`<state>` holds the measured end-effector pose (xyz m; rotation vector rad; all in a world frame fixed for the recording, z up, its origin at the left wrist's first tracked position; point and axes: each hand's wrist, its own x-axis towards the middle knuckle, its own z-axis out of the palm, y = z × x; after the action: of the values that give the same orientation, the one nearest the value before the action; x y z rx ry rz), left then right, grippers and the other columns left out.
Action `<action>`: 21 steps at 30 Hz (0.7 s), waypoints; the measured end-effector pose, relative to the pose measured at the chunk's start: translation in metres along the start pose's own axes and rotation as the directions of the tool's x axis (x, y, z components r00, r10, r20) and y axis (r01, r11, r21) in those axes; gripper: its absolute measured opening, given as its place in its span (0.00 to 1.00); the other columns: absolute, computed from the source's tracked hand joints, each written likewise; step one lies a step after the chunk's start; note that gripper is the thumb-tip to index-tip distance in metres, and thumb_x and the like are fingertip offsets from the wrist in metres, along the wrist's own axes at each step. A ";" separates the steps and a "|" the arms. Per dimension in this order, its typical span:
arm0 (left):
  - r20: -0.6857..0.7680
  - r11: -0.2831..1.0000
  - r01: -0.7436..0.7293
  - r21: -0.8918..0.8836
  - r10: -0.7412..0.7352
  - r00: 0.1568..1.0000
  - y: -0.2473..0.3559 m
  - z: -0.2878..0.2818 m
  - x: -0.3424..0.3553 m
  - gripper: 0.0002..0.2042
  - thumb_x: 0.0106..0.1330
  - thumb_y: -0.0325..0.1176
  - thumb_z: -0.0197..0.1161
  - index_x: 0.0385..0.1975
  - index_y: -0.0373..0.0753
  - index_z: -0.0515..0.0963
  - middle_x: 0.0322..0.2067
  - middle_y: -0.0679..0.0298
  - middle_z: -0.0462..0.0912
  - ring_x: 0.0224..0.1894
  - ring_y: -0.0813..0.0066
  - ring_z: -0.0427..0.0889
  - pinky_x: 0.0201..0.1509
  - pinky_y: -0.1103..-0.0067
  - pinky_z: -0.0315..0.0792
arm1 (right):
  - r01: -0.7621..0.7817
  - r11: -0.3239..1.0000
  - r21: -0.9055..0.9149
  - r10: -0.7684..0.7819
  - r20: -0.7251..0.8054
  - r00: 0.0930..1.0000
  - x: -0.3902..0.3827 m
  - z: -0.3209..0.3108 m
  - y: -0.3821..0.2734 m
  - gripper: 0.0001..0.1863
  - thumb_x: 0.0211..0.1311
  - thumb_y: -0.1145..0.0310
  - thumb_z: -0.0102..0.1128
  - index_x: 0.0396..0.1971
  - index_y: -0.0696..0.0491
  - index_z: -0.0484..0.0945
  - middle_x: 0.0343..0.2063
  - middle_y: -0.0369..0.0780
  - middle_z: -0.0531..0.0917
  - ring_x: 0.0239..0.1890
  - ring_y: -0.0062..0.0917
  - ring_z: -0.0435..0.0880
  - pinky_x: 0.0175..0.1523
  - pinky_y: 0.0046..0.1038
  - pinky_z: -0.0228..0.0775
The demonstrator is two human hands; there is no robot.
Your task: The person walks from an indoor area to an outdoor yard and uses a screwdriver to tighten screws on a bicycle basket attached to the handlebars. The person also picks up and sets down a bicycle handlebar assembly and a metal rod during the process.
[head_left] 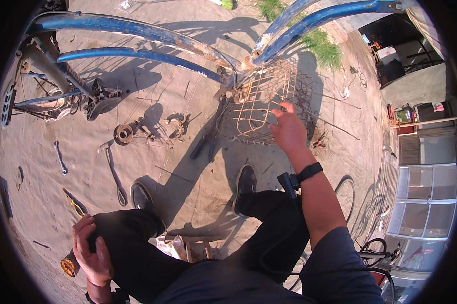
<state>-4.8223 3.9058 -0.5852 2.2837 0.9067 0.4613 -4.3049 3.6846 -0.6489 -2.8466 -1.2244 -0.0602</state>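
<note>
My right hand (291,130) reaches forward over a rusty wire basket (254,109). Its thumb and fingers are apart, and nothing shows between them; whether the fingertips touch the wires I cannot tell. The basket hangs at the front of an old blue bicycle frame (137,33) with chipped, rusted paint. Resting by my left knee is my left hand (92,251), its fingers spread and holding nothing. Close to that hand a pair of yellow-handled pliers (76,205) lies on the ground, and an orange-brown cylinder end (69,266) shows beside the wrist.
On the ground lie a wrench (60,158), a hammer (114,172), a rusty wheel hub (123,134) and loose metal rods. A small wooden stool (190,248) stands between my legs. Another bicycle (375,256) and a white-framed window (426,200) are at the right.
</note>
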 end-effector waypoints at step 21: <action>-0.003 1.000 0.000 -0.027 0.000 1.000 0.001 0.001 0.001 0.12 0.68 0.32 0.55 0.47 0.33 0.73 0.50 0.48 0.79 0.56 0.47 0.78 0.61 0.60 0.70 | 0.036 0.998 0.046 -0.035 -0.024 0.999 -0.003 -0.003 -0.004 0.24 0.52 0.65 0.74 0.51 0.49 0.82 0.60 0.40 0.73 0.48 0.36 0.83 0.51 0.36 0.76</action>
<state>-4.8204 3.9056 -0.5854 2.2590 0.8965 0.4742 -4.3098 3.6853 -0.6462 -2.7768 -1.2556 -0.0643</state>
